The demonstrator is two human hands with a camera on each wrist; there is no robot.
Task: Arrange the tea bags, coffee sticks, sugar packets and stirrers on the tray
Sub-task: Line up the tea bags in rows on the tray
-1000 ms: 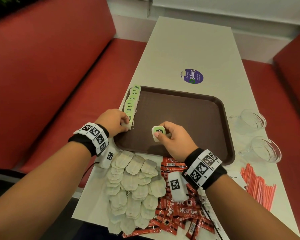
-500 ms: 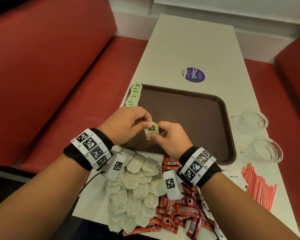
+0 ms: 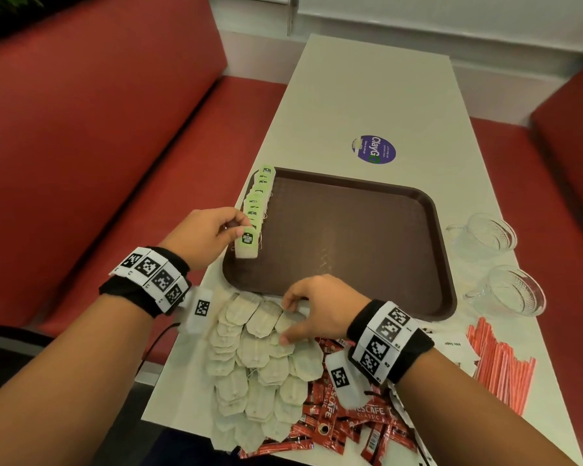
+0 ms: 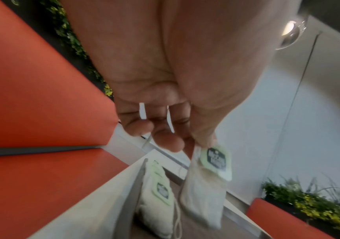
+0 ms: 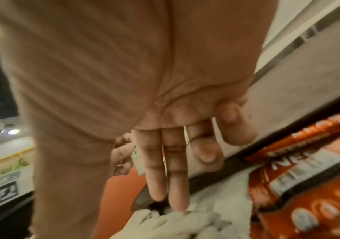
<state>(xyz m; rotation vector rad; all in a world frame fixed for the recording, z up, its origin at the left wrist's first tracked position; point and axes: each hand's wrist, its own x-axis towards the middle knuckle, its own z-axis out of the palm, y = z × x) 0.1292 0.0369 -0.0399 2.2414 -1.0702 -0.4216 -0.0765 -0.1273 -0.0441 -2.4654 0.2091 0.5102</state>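
Fingers (image 3: 233, 224) of the left hand (image 3: 206, 235) pinch a tea bag (image 3: 247, 244) at the tray (image 3: 350, 237) row's near end; right hand (image 3: 320, 309), fingers loose, reaches the pile (image 3: 260, 364). Next: set it down neatly.

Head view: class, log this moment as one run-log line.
left hand pinches tea bag over tray | right hand on loose tea bags
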